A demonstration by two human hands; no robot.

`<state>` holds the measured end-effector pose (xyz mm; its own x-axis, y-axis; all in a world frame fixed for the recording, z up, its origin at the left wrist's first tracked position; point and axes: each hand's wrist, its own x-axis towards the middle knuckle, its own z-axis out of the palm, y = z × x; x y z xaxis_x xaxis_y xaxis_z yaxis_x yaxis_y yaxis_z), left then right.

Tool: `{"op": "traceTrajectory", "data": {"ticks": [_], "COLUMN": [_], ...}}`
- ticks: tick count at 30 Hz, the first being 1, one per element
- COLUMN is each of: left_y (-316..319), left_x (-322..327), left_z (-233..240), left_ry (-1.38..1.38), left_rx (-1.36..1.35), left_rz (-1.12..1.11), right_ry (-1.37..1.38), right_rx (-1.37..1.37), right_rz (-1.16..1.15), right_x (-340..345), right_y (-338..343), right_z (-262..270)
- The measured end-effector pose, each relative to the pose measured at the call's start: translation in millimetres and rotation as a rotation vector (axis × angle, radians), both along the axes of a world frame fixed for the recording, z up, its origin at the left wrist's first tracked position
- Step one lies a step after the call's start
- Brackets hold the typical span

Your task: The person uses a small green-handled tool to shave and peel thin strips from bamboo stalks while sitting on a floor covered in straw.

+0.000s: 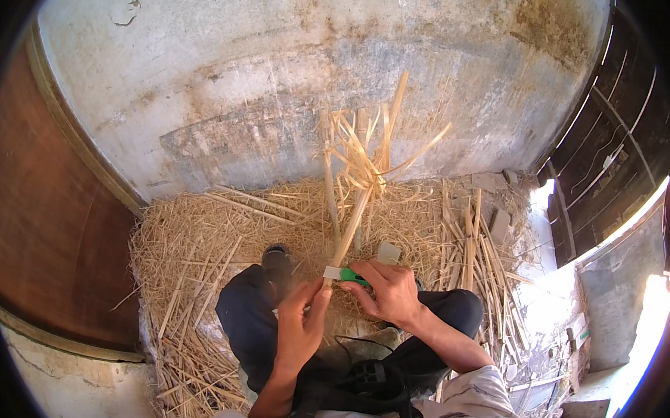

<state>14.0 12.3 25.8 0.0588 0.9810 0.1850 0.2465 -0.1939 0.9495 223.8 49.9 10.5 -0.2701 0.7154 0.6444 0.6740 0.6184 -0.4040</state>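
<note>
My left hand [303,318] pinches the near end of a pale split bamboo strip [349,232] between thumb and fingers. From there the strip slants up and away toward the wall. In my right hand [386,289] is a green-handled utility knife [355,276]. Its broad blade [332,273] lies across the strip, just above my left fingertips. Thin curled shavings [359,159] cluster around the strip's far end, where several other strips stand against the wall; the strip's exact far tip is hard to make out among them.
Straw-like shavings [290,207] cover the floor. Cut strips lie in a pile [497,283] on the right and loosely [194,354] at left. A stained wall [251,82] rises ahead, with a brown panel [60,214] at left. A block [388,253] sits beyond my right hand.
</note>
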Motion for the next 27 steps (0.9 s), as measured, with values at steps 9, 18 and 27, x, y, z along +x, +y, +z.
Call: {"op": "traceTrajectory", "data": {"ticks": [9,18,27], "left_y": [-0.6,-5.2,-6.7], "left_x": [1.6,1.1,-0.7], "left_z": [2.1,-0.4,-0.4], "left_ry": [0.105,0.117,0.146], "left_rx": [0.114,0.081,0.078], "left_rz": [0.014,0.025,0.029], "right_ry": [-0.015,-0.039,-0.067], "right_rx": [-0.026,-0.024,0.000], "right_rz": [-0.057,-0.070,-0.087], "right_x": [4.3,4.9,6.9], "right_y": [1.5,0.5,2.2], "right_z": [11.7,14.0,16.4]}}
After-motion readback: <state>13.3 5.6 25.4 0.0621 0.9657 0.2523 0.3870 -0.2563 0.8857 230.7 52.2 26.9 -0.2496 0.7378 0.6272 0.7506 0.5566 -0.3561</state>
